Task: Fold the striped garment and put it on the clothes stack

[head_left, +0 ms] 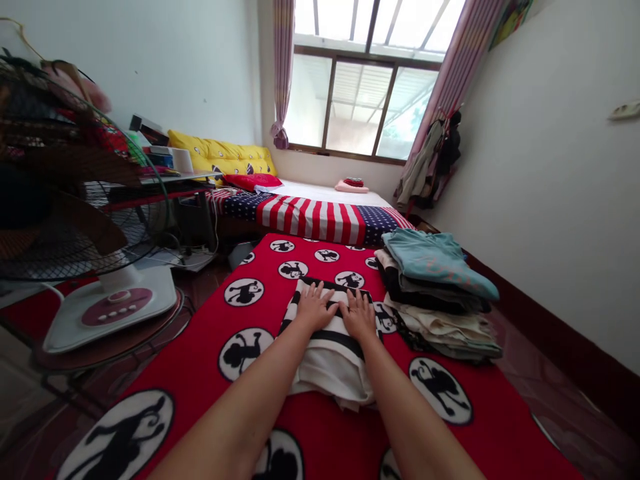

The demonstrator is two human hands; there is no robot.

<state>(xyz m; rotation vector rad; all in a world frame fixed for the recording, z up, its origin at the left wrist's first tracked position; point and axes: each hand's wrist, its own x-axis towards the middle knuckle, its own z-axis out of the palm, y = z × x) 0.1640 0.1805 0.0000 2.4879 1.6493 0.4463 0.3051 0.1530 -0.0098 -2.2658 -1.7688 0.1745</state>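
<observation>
A black-and-white striped garment (327, 353) lies folded on a red blanket with black monkey prints (210, 340). My left hand (315, 308) rests flat on the garment's upper part with its fingers spread. Right beside it, my right hand (359, 313) also presses flat on the cloth, fingers stretched out. Neither hand holds anything. Both forearms reach in from the bottom of the view.
A pile of folded clothes (437, 293) with a teal top sits right of the garment. A standing fan (95, 220) is at the left. Beyond lies a bed with a striped flag cover (320, 217), yellow pillows (220, 155), a window and hanging clothes (433, 163).
</observation>
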